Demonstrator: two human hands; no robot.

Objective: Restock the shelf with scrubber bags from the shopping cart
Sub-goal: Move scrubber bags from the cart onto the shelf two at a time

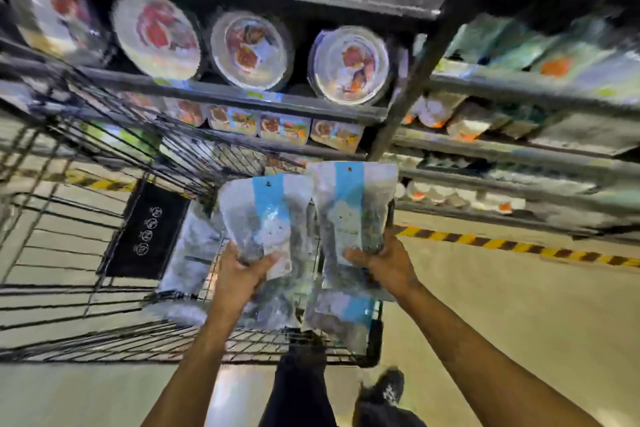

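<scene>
Store aisle, everything a bit motion-blurred. The floor is smooth beige, with a yellow-and-black hazard stripe running along the foot of the shelving. The shelving is dark metal in stacked tiers. Round plate packs stand on edge on an upper tier and small flat packs fill the tier below. Soft packets sit in the bay to the right, too smeared to read.

A wire shopping cart is parked in front of the shelving, with a black sign panel on it. More bags lie piled in the cart's near right corner.

The left grip is curled round the bottom of one scrubber bag, and the right grip round the bottom of a second bag. Both bags are upright, side by side, held in the air over the cart's near right corner, level with the lower shelves.
</scene>
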